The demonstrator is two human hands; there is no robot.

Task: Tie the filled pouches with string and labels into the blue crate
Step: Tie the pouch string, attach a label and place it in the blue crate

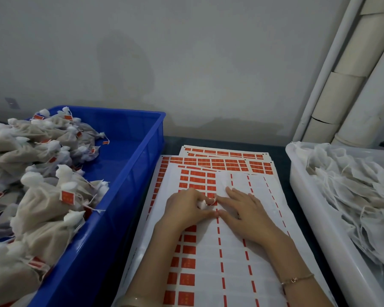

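Labels [187,280] red, writing illegible; left hand [184,209] pinches white wad [201,204].

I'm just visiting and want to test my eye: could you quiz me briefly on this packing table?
1. True or false: the blue crate holds tied pouches with red labels.
2. The left hand and right hand are over: A) the crate, B) the label sheets, C) the white tub.
3. Which hand lies flat, fingers straight, while the other pinches a white bit?
Key: 1 true; 2 B; 3 right.
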